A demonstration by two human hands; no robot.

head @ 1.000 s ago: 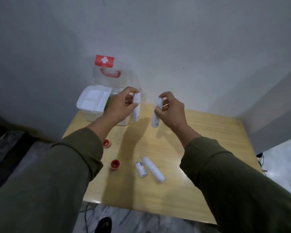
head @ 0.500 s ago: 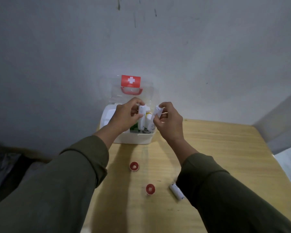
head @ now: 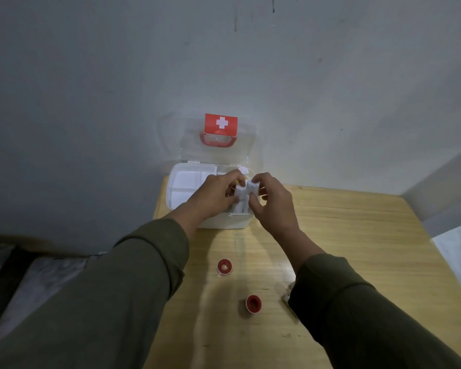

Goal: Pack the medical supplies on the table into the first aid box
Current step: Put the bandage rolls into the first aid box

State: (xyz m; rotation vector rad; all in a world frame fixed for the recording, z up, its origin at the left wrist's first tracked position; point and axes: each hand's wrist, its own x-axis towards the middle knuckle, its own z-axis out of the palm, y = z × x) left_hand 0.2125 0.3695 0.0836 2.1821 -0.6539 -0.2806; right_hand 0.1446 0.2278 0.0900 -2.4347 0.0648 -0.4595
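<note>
First aid box [head: 186, 187]: white, at the table's far left edge against the wall; clear lid [head: 246, 145] upright, red cross label facing out
Left hand [head: 216, 194]: over the box, fingers curled round a white roll [head: 239, 194]
Right hand [head: 273, 201]: just beside it, fingers pinching a second white roll [head: 252, 188]; both rolls upright, side by side, lower ends inside the box's right part
Table [head: 357, 249]: two red caps [head: 224, 266] [head: 253, 304] near the middle; another white roll [head: 286, 296] mostly hidden by the right sleeve
</note>
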